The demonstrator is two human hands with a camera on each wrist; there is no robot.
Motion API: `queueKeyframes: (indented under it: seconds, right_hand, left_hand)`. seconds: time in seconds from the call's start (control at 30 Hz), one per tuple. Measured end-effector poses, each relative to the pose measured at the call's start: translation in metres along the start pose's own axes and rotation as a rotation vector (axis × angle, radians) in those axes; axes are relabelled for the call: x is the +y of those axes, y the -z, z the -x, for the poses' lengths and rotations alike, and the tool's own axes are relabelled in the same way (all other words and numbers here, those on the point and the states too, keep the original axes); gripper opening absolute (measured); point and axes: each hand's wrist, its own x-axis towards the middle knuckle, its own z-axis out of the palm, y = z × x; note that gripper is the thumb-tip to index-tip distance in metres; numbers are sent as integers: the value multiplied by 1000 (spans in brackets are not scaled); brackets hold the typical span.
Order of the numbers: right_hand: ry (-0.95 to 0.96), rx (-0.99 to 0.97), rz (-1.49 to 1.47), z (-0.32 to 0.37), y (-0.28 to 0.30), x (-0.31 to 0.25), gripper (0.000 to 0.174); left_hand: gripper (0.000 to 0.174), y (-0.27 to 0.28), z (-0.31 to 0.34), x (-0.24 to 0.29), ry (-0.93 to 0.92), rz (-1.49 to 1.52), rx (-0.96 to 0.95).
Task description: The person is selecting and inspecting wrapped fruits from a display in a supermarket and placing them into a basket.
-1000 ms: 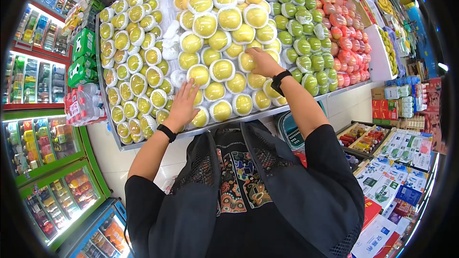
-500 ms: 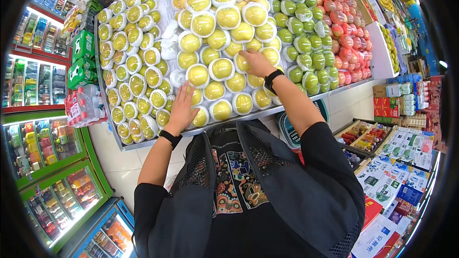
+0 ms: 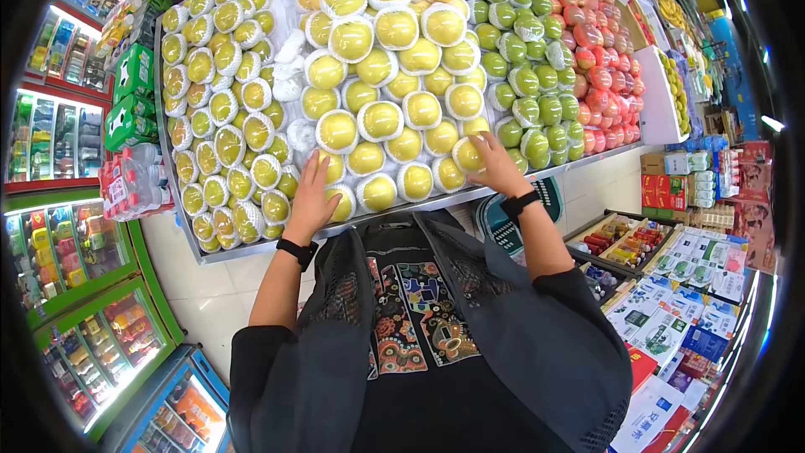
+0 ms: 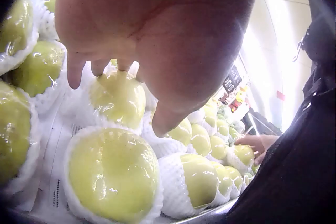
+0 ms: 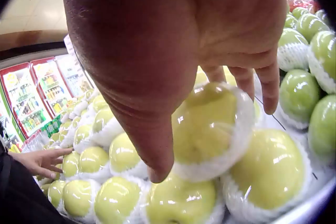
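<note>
Round yellow-green fruits (image 3: pixel 381 120), film-wrapped and set in white foam nets, lie in rows on the sloped stand. At its front right, my right hand (image 3: pixel 501 166) holds one yellow-green fruit (image 5: pixel 210 129) between thumb and fingers. That fruit sits tilted, overlapping the fruits in front of it in the right wrist view. My left hand (image 3: pixel 310 201) is spread over the front-left corner of this group, its fingers extended. Below its fingers in the left wrist view is a netted fruit (image 4: pixel 118 98), with another fruit (image 4: pixel 113 174) nearer the camera.
More yellow-green fruits (image 3: pixel 222 109) fill the stand's left part, past loose white foam nets (image 3: pixel 289 67). Green fruits (image 3: pixel 537 84) and red fruits (image 3: pixel 597 80) lie to the right. A metal rim (image 3: pixel 251 250) edges the stand. A teal basket (image 3: pixel 503 226) is below the right arm.
My right hand has moved from a fruit in the middle rows down and right to one in the front rows. The left hand stays nearly where it was.
</note>
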Motion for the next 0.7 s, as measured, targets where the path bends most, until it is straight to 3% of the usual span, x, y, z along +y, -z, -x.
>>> queueKeyframes:
  seconds: [0.13,0.33,0.47,0.6,0.7]
  right_hand:
    - [-78,33,14,3,1,-1,83]
    - [-99,-3,-24,-8,6,-8,75]
    - [-145,138,-17,-33,39,-31,72]
    - [-305,293,-53,-88,44,-48,80]
    - [-573,298,53,-118,30,-70,89]
  left_hand:
    - [84,-4,-9,2,-17,27,-2]
    - [82,-3,-2,5,32,52,16]
    - [82,-5,-6,0,24,85,43]
    - [84,-8,-5,2,52,43,55]
    - [82,-8,-1,2,77,86,34]
